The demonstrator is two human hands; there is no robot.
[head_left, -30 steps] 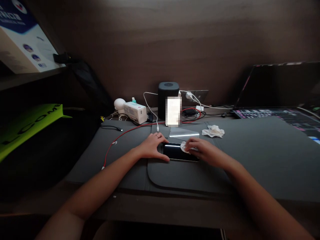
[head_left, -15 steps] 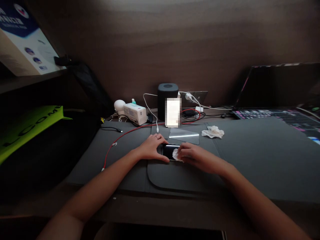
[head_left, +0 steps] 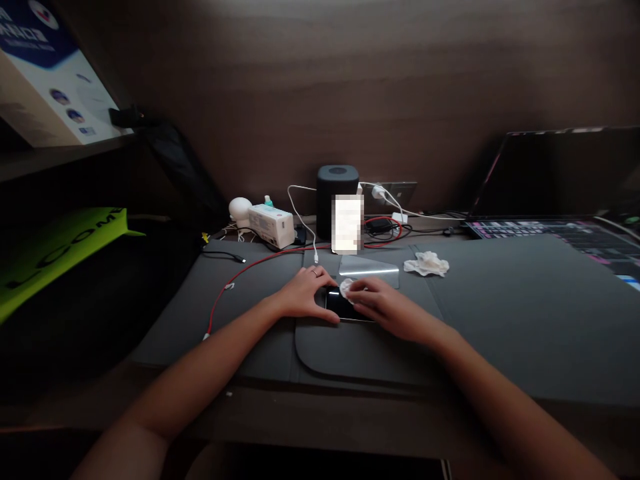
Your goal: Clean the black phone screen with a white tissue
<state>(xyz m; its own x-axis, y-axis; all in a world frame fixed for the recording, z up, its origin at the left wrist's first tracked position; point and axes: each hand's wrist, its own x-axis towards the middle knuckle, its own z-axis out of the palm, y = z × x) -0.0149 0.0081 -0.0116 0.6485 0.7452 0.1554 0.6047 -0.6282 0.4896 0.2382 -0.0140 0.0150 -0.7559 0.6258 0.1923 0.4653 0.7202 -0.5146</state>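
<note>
Red cable [head_left: 235,272] curving over grey mat [head_left: 250,350], near its left edge. Left hand [head_left: 305,293]: wide grip, thumb and fingers on opposite long edges of phone [head_left: 340,309]. Phone flat on mat, between front and back edges of table [head_left: 310,410]. White tissue wad [head_left: 345,289] at phone's back edge. Clear sheet [head_left: 367,267] just behind. Right hand [head_left: 385,305]: narrow pinch holding wad. Crumpled tissue [head_left: 427,264] near mat's back edge.
</note>
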